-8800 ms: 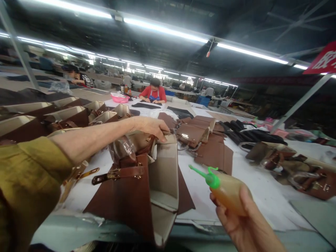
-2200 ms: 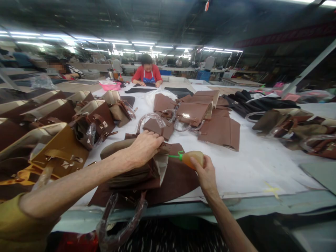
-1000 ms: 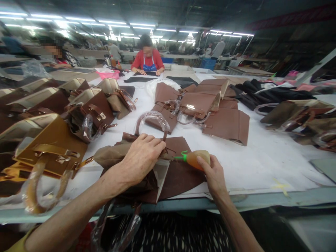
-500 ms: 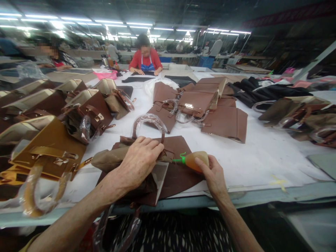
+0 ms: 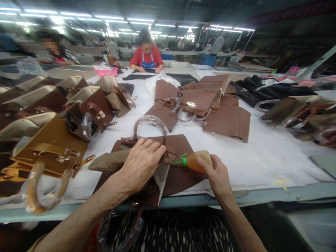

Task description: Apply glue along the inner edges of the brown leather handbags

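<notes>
A brown handbag lies partly folded at the table's near edge, its tan lining bulging out to the left. My left hand is closed on the bag's upper edge, fingers curled over it below a plastic-wrapped handle. A second wrapped handle hangs over the front edge. In my right hand is a squeeze bottle of amber liquid, tipped sideways. Its green nozzle points left and meets the bag's edge close to my left fingertips; whether liquid flows out is too small to see.
Several brown bags and a mustard bag stand at left. More brown bag pieces lie beyond the middle, with bags and black material at right. Across the white-covered table a person in red works.
The whole view has shifted slightly. The bottle's nozzle has slid a little to the right along the bag's edge, while my left hand keeps its grip.
</notes>
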Demonstrator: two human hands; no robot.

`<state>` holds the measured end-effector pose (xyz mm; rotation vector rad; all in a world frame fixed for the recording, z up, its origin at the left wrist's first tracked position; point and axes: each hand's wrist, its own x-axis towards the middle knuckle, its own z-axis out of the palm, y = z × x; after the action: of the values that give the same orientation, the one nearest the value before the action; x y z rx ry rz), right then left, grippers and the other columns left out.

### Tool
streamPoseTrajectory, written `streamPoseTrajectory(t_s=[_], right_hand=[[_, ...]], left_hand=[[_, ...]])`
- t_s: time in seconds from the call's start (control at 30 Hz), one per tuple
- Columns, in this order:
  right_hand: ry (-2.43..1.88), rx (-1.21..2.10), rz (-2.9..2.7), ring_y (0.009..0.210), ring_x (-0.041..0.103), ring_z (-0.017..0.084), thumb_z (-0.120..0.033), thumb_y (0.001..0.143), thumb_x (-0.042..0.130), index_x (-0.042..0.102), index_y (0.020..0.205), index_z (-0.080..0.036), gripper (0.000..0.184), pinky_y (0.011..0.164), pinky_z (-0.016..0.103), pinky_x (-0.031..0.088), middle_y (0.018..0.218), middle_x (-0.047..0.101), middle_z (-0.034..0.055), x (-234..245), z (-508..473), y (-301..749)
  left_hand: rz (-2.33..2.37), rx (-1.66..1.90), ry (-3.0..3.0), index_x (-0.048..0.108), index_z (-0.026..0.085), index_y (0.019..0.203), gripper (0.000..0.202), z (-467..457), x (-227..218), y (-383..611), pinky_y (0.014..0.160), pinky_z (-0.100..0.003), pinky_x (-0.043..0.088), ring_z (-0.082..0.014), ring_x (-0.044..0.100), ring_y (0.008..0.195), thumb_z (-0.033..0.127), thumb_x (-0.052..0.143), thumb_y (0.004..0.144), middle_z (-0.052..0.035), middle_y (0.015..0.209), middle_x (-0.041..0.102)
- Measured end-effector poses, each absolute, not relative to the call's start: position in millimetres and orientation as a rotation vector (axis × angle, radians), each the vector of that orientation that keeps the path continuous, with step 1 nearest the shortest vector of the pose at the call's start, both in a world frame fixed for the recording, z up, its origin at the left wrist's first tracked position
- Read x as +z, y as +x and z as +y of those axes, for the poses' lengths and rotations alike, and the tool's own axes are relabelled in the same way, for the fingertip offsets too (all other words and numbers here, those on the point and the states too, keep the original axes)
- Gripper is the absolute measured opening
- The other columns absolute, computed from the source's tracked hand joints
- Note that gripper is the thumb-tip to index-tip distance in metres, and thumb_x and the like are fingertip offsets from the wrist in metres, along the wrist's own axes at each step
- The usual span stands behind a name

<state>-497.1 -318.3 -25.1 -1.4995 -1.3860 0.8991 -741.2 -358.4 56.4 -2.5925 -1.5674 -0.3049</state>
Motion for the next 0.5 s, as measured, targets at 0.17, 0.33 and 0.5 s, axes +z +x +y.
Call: streamPoseTrajectory(t_s=[0.17,0.33,0.5], right_hand=[[-1.532,0.92,-1.388,0.08,0.054,0.022,-0.06,0.066,0.063,0.059,0.089,-0.016,0.049,0.072,0.032,0.042,0.081,0.062,0.0033,-21.6,-319.5,-492.1],[-1.523,0.915,-1.367,0.08,0.054,0.022,-0.059,0.069,0.061,0.059,0.089,-0.016,0.048,0.07,0.032,0.043,0.081,0.062,0.0031,-25.0,-322.0,-493.2],[-1.524,0.968,-1.372,0.079,0.054,0.022,-0.06,0.068,0.062,0.059,0.092,-0.016,0.05,0.07,0.032,0.044,0.082,0.062,0.0031,-20.1,-331.8,-496.8]], left_hand=[[-1.573,-0.286,-2.593,0.055,0.014,0.097,0.015,-358.9,54.8,-740.4,0.077,-0.038,0.034,-0.0222,0.047,0.088,0.015,0.045,0.086,-0.0059,0.094,0.056],[-1.553,-0.305,-2.586,0.054,0.015,0.097,0.014,-357.4,53.2,-741.7,0.078,-0.038,0.034,-0.022,0.046,0.088,0.014,0.046,0.085,-0.0047,0.094,0.055],[-1.556,-0.298,-2.596,0.053,0.015,0.099,0.015,-358.7,53.0,-742.7,0.078,-0.039,0.033,-0.0228,0.046,0.089,0.016,0.043,0.087,-0.0049,0.095,0.054]])
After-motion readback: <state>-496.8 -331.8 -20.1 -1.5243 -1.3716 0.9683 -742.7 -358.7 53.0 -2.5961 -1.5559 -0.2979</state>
